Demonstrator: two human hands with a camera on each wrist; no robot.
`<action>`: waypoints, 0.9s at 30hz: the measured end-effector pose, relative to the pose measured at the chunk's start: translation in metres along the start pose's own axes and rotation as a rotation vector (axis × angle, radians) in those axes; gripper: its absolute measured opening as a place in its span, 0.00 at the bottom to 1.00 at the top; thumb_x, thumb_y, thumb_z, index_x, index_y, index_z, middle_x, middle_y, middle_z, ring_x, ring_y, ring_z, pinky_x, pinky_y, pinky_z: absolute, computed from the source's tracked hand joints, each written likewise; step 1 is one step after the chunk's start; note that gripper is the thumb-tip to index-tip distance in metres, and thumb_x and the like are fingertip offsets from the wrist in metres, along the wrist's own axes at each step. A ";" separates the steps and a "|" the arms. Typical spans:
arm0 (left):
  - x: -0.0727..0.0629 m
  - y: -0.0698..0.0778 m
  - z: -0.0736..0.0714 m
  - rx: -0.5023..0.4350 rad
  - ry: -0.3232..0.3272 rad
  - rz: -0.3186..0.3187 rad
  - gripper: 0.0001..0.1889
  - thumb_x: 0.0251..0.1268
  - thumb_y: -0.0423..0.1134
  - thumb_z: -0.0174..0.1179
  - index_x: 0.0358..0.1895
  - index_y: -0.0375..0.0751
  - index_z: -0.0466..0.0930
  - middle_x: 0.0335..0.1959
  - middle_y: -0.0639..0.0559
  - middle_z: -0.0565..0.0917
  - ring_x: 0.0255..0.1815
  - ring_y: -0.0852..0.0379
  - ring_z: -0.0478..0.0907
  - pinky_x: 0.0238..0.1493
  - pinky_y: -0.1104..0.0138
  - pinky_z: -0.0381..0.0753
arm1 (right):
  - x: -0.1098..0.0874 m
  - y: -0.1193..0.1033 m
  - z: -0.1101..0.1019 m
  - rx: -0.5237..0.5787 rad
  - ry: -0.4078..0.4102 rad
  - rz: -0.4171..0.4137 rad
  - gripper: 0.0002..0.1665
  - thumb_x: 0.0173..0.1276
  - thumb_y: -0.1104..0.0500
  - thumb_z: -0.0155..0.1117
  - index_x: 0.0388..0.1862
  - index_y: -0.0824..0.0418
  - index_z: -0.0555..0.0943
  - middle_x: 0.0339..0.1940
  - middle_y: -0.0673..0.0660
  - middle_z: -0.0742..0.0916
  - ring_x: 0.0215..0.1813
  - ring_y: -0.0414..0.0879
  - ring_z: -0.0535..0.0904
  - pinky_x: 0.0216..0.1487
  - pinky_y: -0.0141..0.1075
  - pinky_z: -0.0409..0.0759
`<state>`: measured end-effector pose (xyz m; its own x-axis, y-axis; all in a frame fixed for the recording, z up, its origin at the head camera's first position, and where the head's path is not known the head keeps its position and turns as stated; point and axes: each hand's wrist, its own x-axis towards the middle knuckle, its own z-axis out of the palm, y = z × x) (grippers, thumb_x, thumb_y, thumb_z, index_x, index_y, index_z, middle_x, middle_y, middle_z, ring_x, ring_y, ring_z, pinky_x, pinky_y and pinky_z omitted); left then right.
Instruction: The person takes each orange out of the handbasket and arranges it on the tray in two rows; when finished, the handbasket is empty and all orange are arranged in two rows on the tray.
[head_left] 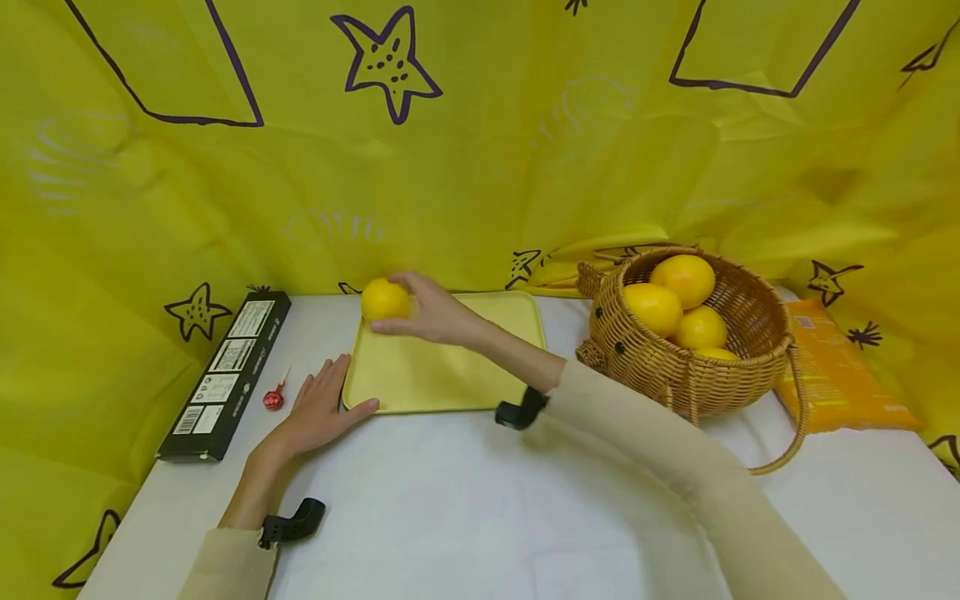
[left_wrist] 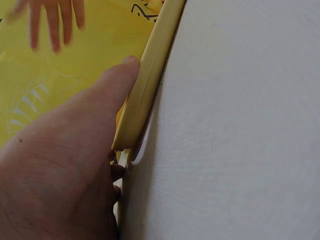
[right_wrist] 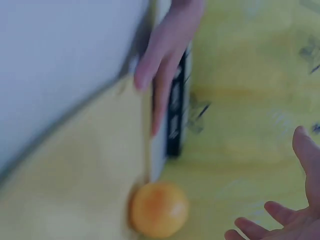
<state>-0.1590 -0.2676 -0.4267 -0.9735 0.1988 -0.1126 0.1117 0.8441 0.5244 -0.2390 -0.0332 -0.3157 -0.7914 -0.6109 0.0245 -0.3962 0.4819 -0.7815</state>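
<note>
An orange sits at the far left corner of the yellow tray. In the head view my right hand overlaps it, thumb and fingers spread to either side. The right wrist view has the orange apart from that hand, whose fingers are spread. Its fingers also hang loose in the left wrist view. My left hand lies at the tray's near left corner, thumb against the front rim and straight fingers along the left side.
A wicker basket with several yellow-orange fruits stands on the right, its handle drooping onto the table. Behind it lies an orange packet. On the left are a long black box and a red lollipop. A yellow curtain hangs behind.
</note>
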 end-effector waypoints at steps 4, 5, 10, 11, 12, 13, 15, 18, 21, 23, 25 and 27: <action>-0.004 -0.002 -0.001 0.007 0.011 -0.006 0.54 0.63 0.65 0.54 0.77 0.32 0.38 0.79 0.32 0.44 0.79 0.32 0.36 0.76 0.38 0.32 | -0.079 -0.019 -0.009 0.077 -0.050 -0.079 0.44 0.63 0.47 0.69 0.74 0.53 0.61 0.74 0.51 0.68 0.76 0.48 0.61 0.75 0.50 0.62; -0.004 -0.003 -0.001 0.011 0.015 -0.006 0.54 0.63 0.65 0.54 0.77 0.32 0.38 0.79 0.32 0.44 0.79 0.33 0.37 0.76 0.38 0.33 | -0.097 -0.021 -0.012 0.085 -0.053 -0.093 0.43 0.62 0.48 0.69 0.73 0.51 0.62 0.74 0.49 0.69 0.76 0.46 0.61 0.76 0.49 0.62; -0.002 -0.003 -0.002 0.010 0.010 0.009 0.53 0.64 0.65 0.53 0.78 0.33 0.38 0.79 0.31 0.44 0.79 0.32 0.37 0.76 0.39 0.33 | -0.168 -0.023 -0.042 0.107 -0.011 -0.126 0.40 0.63 0.52 0.70 0.71 0.48 0.64 0.73 0.46 0.70 0.76 0.44 0.62 0.77 0.45 0.60; -0.002 -0.003 -0.002 0.014 0.008 0.012 0.53 0.64 0.65 0.53 0.78 0.33 0.38 0.79 0.31 0.44 0.79 0.32 0.37 0.76 0.39 0.34 | -0.178 -0.020 -0.049 0.108 0.011 -0.135 0.39 0.63 0.54 0.70 0.71 0.49 0.65 0.73 0.47 0.70 0.75 0.44 0.63 0.77 0.43 0.61; -0.003 -0.003 -0.002 0.014 0.008 0.013 0.53 0.64 0.65 0.53 0.78 0.33 0.38 0.79 0.31 0.44 0.79 0.32 0.37 0.76 0.39 0.33 | -0.187 -0.018 -0.055 0.109 0.033 -0.146 0.38 0.63 0.55 0.69 0.71 0.50 0.65 0.72 0.49 0.71 0.74 0.44 0.64 0.76 0.41 0.63; -0.003 -0.002 -0.002 0.016 0.010 0.013 0.53 0.64 0.65 0.53 0.78 0.33 0.39 0.79 0.31 0.44 0.79 0.32 0.38 0.76 0.39 0.33 | -0.194 -0.015 -0.062 0.112 0.059 -0.155 0.37 0.64 0.58 0.69 0.70 0.52 0.66 0.72 0.50 0.72 0.73 0.44 0.66 0.74 0.37 0.65; -0.003 -0.001 -0.002 0.018 0.018 0.016 0.52 0.64 0.64 0.54 0.77 0.32 0.39 0.78 0.31 0.45 0.79 0.32 0.38 0.75 0.38 0.33 | -0.206 -0.007 -0.074 0.088 0.126 -0.170 0.35 0.64 0.61 0.68 0.69 0.55 0.67 0.70 0.53 0.73 0.71 0.41 0.69 0.70 0.30 0.69; -0.003 0.001 -0.003 0.008 0.025 0.024 0.52 0.64 0.63 0.54 0.77 0.32 0.39 0.78 0.30 0.45 0.79 0.31 0.38 0.75 0.38 0.33 | -0.218 0.003 -0.090 0.055 0.197 -0.154 0.32 0.65 0.65 0.66 0.68 0.56 0.69 0.68 0.55 0.75 0.66 0.34 0.72 0.64 0.22 0.71; -0.003 0.002 -0.001 0.002 0.019 0.023 0.52 0.64 0.63 0.54 0.77 0.32 0.39 0.78 0.30 0.44 0.79 0.31 0.38 0.75 0.38 0.33 | -0.228 0.012 -0.104 0.005 0.232 -0.088 0.31 0.67 0.63 0.64 0.68 0.54 0.69 0.68 0.55 0.75 0.64 0.26 0.71 0.62 0.18 0.70; -0.004 0.002 -0.001 -0.001 0.017 0.018 0.53 0.64 0.63 0.54 0.77 0.32 0.39 0.78 0.31 0.44 0.79 0.31 0.38 0.75 0.38 0.33 | -0.233 0.019 -0.112 -0.015 0.239 -0.047 0.30 0.68 0.62 0.63 0.68 0.53 0.69 0.68 0.55 0.75 0.63 0.25 0.70 0.61 0.16 0.69; -0.003 0.001 0.000 -0.002 0.014 0.018 0.53 0.64 0.64 0.55 0.77 0.33 0.38 0.78 0.31 0.44 0.79 0.31 0.38 0.75 0.38 0.33 | -0.236 0.027 -0.119 -0.043 0.253 -0.019 0.30 0.68 0.61 0.63 0.68 0.54 0.69 0.67 0.55 0.75 0.63 0.24 0.70 0.59 0.14 0.69; -0.003 0.000 0.000 0.004 0.015 0.015 0.53 0.64 0.64 0.54 0.78 0.33 0.38 0.79 0.31 0.44 0.79 0.32 0.38 0.75 0.38 0.33 | -0.237 0.035 -0.127 -0.048 0.264 -0.006 0.29 0.69 0.61 0.63 0.68 0.56 0.70 0.66 0.54 0.76 0.62 0.26 0.72 0.58 0.16 0.72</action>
<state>-0.1561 -0.2681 -0.4257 -0.9746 0.2040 -0.0924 0.1270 0.8431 0.5225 -0.1239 0.2083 -0.2698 -0.8805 -0.4318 0.1955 -0.4177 0.5120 -0.7506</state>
